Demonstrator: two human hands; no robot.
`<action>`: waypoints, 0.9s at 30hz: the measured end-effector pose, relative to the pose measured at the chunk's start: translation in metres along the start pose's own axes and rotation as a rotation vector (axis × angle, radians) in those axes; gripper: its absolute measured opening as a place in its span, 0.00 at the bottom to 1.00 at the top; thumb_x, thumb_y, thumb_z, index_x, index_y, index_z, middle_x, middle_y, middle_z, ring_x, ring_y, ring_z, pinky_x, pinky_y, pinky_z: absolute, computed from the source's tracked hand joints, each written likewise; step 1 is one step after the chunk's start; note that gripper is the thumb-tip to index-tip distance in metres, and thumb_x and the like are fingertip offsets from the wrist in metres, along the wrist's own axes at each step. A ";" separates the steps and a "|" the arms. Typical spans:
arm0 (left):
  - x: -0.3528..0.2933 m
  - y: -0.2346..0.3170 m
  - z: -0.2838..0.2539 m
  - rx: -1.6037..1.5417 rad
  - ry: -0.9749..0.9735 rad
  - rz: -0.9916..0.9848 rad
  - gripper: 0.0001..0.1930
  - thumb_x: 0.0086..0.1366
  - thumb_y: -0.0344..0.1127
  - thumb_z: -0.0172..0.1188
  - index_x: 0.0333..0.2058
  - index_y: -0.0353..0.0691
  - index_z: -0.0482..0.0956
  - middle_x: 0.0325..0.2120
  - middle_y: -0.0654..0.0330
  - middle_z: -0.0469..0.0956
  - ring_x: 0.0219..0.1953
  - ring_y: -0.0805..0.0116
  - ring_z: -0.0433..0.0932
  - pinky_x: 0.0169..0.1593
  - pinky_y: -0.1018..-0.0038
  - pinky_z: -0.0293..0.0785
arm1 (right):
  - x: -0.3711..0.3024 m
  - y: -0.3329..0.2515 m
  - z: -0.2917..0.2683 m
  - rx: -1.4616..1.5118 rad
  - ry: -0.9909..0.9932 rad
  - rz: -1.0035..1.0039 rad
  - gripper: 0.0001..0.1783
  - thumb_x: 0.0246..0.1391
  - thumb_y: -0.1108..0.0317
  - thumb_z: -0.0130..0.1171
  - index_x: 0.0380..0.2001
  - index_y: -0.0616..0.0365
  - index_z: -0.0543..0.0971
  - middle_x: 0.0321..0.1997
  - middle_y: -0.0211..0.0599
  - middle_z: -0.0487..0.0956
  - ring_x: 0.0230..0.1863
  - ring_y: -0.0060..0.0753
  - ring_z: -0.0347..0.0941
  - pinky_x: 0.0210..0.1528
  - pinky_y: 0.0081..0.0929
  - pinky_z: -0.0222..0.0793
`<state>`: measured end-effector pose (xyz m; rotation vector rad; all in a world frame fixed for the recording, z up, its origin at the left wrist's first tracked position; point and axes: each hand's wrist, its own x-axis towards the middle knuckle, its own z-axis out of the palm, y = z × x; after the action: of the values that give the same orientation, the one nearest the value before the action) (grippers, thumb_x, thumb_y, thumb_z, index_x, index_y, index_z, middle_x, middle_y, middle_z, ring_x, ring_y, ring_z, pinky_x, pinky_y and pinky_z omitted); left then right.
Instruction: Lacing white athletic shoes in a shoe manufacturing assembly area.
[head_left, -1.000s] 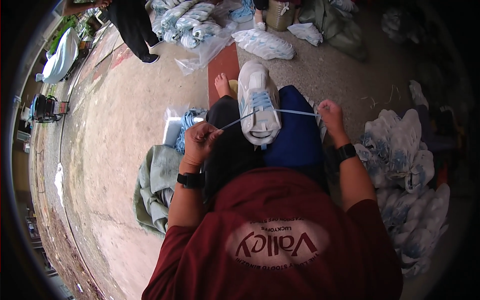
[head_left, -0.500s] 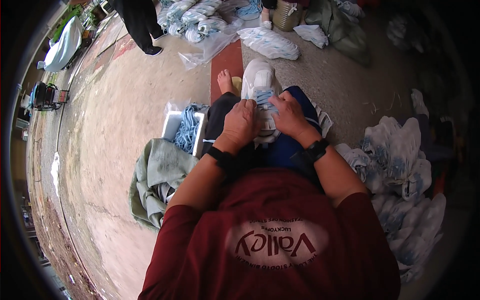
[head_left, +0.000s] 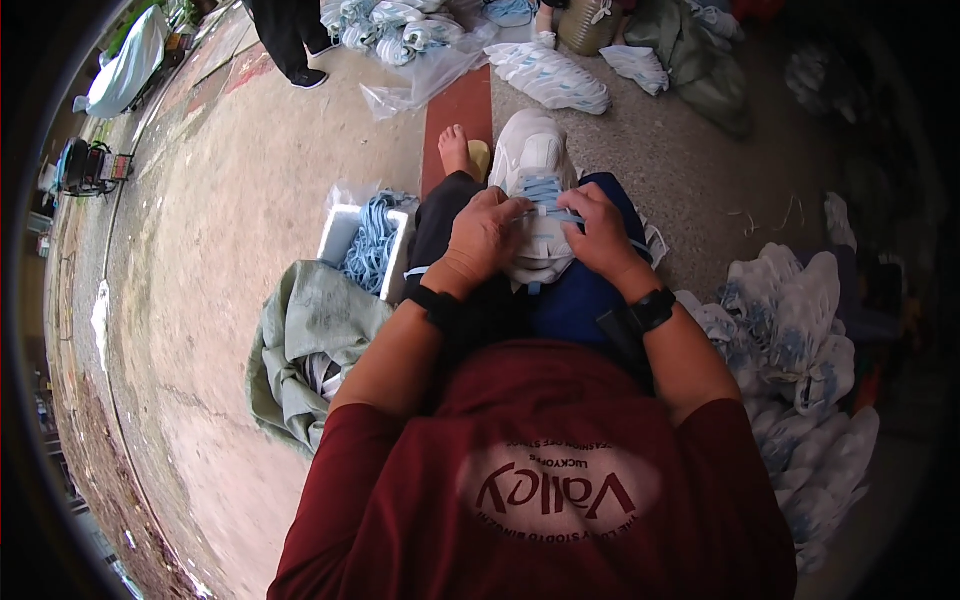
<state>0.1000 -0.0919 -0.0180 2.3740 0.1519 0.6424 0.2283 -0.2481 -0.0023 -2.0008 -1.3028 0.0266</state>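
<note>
A white sneaker (head_left: pixel 545 255) lies across my lap, its toe pointing away from me. Light blue shoelace (head_left: pixel 542 188) crosses its upper in several rows. At the left edge of the lacing, my left hand (head_left: pixel 482 232) has thumb and forefinger pinched together on the lace. Across from it, my right hand (head_left: pixel 602 232) is closed with bent fingers, pinching the lace by the right-hand eyelets. The fingertips partly cover the lace ends.
A white foam box (head_left: pixel 341 230) of loose blue laces stands left of my leg, beside a grey-green sack (head_left: pixel 325 320). Piled white sneakers (head_left: pixel 785 310) lie at right. More wrapped shoes (head_left: pixel 550 78) lie ahead. A person in dark trousers (head_left: pixel 285 35) stands at the far left.
My right hand has shifted slightly outward from the lacing, and its fingers have changed position. The left thumb and forefinger now reach closer to the lacing. The whole view has shifted slightly.
</note>
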 end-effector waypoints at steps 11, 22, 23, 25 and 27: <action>0.015 0.007 0.001 0.186 -0.067 0.044 0.07 0.47 0.32 0.58 0.28 0.40 0.75 0.25 0.55 0.74 0.32 0.56 0.75 0.37 0.65 0.71 | 0.018 -0.018 0.001 -0.196 -0.099 0.048 0.05 0.41 0.72 0.57 0.24 0.60 0.72 0.25 0.48 0.72 0.33 0.51 0.70 0.35 0.41 0.67; 0.014 -0.003 0.010 0.197 0.013 0.037 0.07 0.45 0.30 0.57 0.26 0.41 0.74 0.23 0.56 0.74 0.30 0.57 0.76 0.35 0.67 0.72 | 0.017 -0.021 -0.006 -0.440 -0.212 0.037 0.02 0.41 0.75 0.50 0.23 0.60 0.72 0.21 0.49 0.75 0.27 0.52 0.74 0.29 0.43 0.69; 0.014 -0.004 0.010 0.162 0.033 0.084 0.06 0.45 0.30 0.57 0.26 0.41 0.74 0.23 0.56 0.74 0.30 0.57 0.76 0.35 0.67 0.73 | 0.016 -0.017 -0.004 -0.426 -0.160 0.011 0.01 0.41 0.75 0.50 0.21 0.61 0.72 0.20 0.51 0.75 0.24 0.51 0.73 0.25 0.42 0.68; 0.015 -0.006 0.011 0.146 0.031 0.097 0.06 0.45 0.30 0.57 0.26 0.41 0.74 0.23 0.57 0.74 0.30 0.57 0.76 0.35 0.67 0.73 | 0.021 -0.004 -0.005 -0.223 -0.197 0.080 0.04 0.42 0.74 0.51 0.18 0.62 0.72 0.18 0.50 0.74 0.20 0.47 0.72 0.22 0.38 0.66; 0.016 -0.006 0.013 0.129 0.029 0.111 0.06 0.46 0.29 0.57 0.26 0.41 0.74 0.23 0.57 0.74 0.30 0.57 0.76 0.35 0.67 0.73 | 0.026 0.004 -0.007 -0.020 -0.232 0.148 0.07 0.43 0.72 0.51 0.16 0.64 0.72 0.17 0.48 0.74 0.16 0.43 0.70 0.19 0.35 0.63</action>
<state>0.1201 -0.0906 -0.0237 2.5115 0.0768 0.7393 0.2471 -0.2323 0.0101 -2.1577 -1.2965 0.3256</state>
